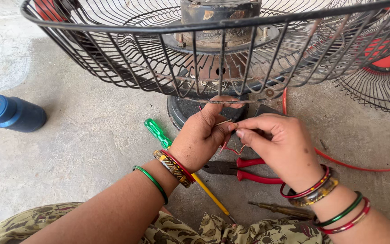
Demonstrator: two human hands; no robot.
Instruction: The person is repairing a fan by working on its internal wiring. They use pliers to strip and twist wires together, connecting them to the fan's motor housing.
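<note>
Below the black fan guard [222, 49], at six o'clock: left hand [201, 135] and right hand [280, 144] both pinched on thin fan wires [233, 147], seemingly mid-joining. Red-handled pliers [249, 171] on the concrete floor [91, 149] beneath, green-handled screwdriver [159, 133] at nine o'clock. Probably calls for fine, steady fingertip twisting.

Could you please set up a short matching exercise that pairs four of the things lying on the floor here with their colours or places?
Things:
1. bottle
2. screwdriver handle
3. pliers
4. cable

Descriptions:
A. red grips, lying below the hands
B. blue, far left on the floor
C. thin and red, trailing off to the right
D. green, beside the left wrist

Pairs: 1-B, 2-D, 3-A, 4-C
</note>
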